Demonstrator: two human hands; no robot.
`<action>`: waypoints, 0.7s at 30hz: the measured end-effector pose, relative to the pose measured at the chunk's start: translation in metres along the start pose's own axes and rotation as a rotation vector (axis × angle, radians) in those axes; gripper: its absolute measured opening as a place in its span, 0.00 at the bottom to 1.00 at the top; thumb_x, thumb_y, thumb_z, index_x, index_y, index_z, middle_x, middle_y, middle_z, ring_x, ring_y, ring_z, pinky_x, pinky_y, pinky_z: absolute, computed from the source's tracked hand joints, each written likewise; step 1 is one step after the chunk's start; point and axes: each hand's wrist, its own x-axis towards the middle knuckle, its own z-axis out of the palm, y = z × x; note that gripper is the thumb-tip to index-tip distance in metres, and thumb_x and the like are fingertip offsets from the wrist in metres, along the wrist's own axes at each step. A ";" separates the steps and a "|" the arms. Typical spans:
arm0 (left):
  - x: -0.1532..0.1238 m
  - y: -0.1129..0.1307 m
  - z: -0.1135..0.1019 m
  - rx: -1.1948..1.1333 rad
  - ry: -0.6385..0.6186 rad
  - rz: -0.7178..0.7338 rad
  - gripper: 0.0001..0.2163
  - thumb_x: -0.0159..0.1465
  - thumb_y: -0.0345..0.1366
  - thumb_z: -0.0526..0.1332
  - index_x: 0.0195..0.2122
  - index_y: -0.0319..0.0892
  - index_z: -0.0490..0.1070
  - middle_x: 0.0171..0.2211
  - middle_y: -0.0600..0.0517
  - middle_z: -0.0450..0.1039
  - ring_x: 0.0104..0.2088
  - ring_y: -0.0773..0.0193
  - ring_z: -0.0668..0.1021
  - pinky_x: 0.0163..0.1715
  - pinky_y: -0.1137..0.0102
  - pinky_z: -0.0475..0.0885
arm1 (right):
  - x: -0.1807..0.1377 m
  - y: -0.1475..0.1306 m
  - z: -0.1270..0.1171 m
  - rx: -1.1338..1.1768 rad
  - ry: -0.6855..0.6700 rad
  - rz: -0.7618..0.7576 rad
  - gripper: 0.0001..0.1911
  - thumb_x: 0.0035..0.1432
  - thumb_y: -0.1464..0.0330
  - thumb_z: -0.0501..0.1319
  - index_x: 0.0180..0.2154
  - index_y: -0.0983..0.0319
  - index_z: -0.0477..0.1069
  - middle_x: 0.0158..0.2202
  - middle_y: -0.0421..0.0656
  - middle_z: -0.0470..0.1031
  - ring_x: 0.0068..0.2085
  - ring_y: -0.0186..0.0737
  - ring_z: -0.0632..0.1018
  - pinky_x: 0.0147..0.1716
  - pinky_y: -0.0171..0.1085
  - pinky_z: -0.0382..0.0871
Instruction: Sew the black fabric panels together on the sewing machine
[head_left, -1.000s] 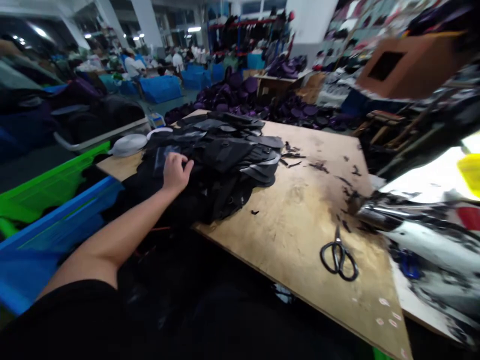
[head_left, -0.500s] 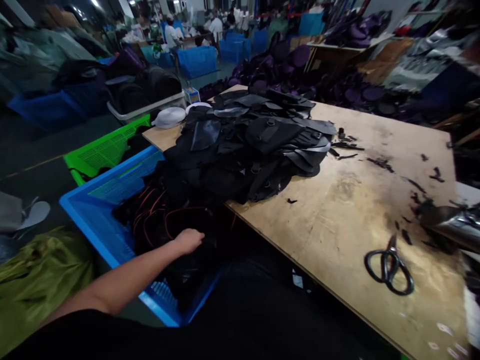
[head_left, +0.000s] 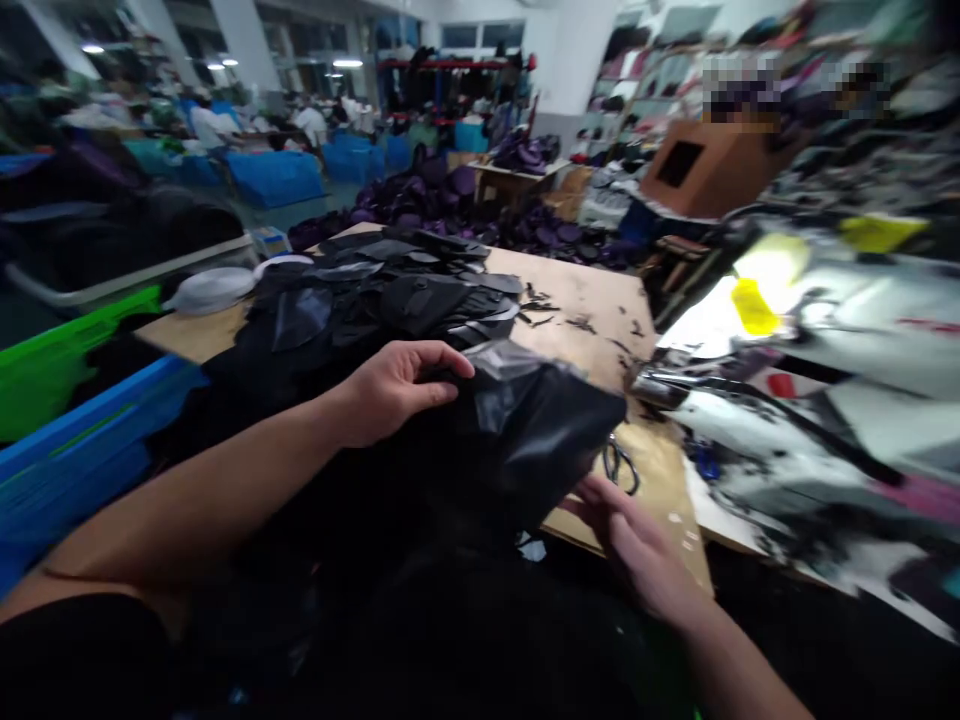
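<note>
Our left hand pinches a glossy black panel by its upper edge at the near side of the plywood table. Our right hand meets its lower edge; blur leaves us unsure whether those fingers pinch. The panel partly blocks the scissors; a black fabric pile lies beyond.

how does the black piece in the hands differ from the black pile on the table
The black piece is held up by the left hand, with the right hand at its edge; the black pile rests on the table. The black piece shows a broad glossy face; the black pile shows many overlapping pieces. Both have shiny patches.
</note>
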 end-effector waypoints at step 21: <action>0.044 -0.073 0.128 0.179 0.148 0.146 0.22 0.59 0.46 0.68 0.52 0.40 0.77 0.54 0.41 0.73 0.58 0.48 0.73 0.59 0.54 0.68 | 0.022 -0.004 -0.057 0.704 0.411 0.510 0.17 0.44 0.60 0.76 0.31 0.60 0.73 0.23 0.37 0.73 0.22 0.33 0.71 0.21 0.33 0.66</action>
